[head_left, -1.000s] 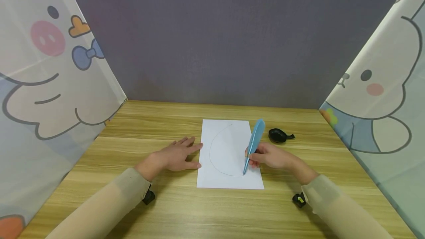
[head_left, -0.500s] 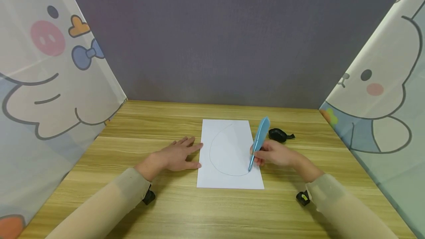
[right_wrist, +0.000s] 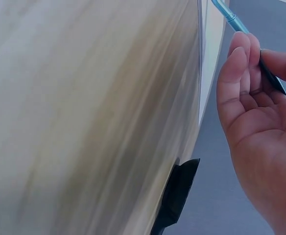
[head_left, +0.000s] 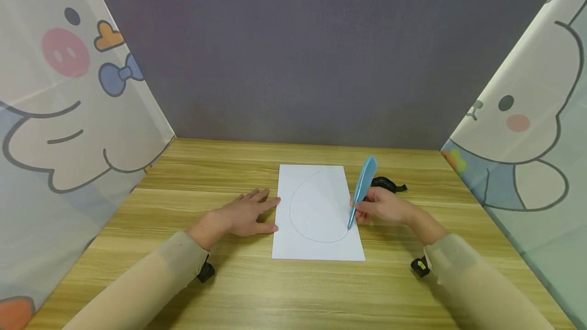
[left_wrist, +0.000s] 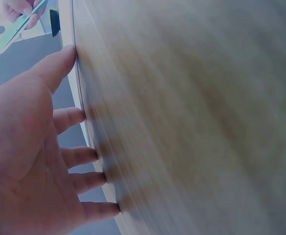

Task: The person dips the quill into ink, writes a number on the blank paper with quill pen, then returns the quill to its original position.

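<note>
A white sheet of paper [head_left: 318, 202] lies on the wooden table, bearing a thin curved line that runs down its left side, along the bottom and up on the right. My right hand [head_left: 385, 204] pinches a light-blue feather-shaped pen [head_left: 365, 180], its tip at the line's right end. In the right wrist view, thumb and fingers close around the pen's barrel [right_wrist: 235, 21]. My left hand [head_left: 247, 216] rests on the table with fingers spread, the thumb and a fingertip at the paper's left edge. Seen from the left wrist, its fingertips [left_wrist: 79, 157] touch the surface.
Just behind my right hand lies a rounded black object [head_left: 385, 183] with a short tail, partly hidden by the hand. A dark grey panel [head_left: 293, 55] stands at the table's back. Cartoon-printed cloths hang on the left [head_left: 91, 131] and right [head_left: 541, 141].
My right hand and the feather pen have moved right and then away from me, and the drawn line now extends round the lower right, curving upward. The left hand stays put.
</note>
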Motion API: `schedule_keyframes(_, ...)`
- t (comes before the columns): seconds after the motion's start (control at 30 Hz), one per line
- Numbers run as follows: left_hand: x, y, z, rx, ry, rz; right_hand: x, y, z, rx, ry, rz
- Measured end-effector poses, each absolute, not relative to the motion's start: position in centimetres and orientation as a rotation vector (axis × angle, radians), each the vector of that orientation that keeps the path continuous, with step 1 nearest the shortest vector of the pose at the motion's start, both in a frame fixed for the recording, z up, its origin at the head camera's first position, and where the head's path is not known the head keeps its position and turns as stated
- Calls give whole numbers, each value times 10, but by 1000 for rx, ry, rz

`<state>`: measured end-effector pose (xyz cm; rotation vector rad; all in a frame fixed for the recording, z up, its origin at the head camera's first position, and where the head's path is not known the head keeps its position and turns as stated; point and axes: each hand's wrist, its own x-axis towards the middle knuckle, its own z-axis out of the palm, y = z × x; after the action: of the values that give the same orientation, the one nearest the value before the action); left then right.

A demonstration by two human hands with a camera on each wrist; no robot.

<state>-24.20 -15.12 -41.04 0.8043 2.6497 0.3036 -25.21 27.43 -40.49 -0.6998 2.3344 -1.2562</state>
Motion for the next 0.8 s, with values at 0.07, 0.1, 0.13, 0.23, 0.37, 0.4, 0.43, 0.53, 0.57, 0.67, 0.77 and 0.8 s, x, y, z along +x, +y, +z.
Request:
schedule_keyframes(0.07,-242,-151,-411,807,2650,305,-254,274,-404,-679,2340,-1262)
schedule_keyframes(0.1,-242,-151,-411,807,2649,308,-255,273,-404,-673,2342,-1264)
schedule_keyframes(0.13,-242,-151,-411,806,2649,310,-256,273,-404,-672,2346,-1263)
schedule_keyframes(0.23,-242,-151,-410,806,2647,315,-259,273,-402,-630,2375,-1255)
schedule_keyframes(0.37,-242,-150,-410,807,2641,322,-264,274,-401,-600,2410,-1245)
schedule_keyframes(0.4,-242,-150,-410,807,2640,319,-265,274,-401,-600,2415,-1246)
schedule_keyframes(0.43,-242,-150,-409,806,2639,316,-266,274,-401,-594,2423,-1246)
schedule_keyframes(0.53,-241,-150,-410,810,2641,311,-269,273,-401,-601,2447,-1239)
schedule_keyframes(0.57,-241,-150,-410,813,2641,312,-270,273,-400,-592,2455,-1237)
schedule_keyframes(0.67,-241,-150,-410,811,2643,304,-272,272,-399,-586,2473,-1231)
schedule_keyframes(0.77,-241,-150,-410,812,2642,310,-273,271,-399,-568,2490,-1226)
schedule_keyframes(0.8,-241,-150,-410,810,2642,308,-274,271,-399,-563,2495,-1224)
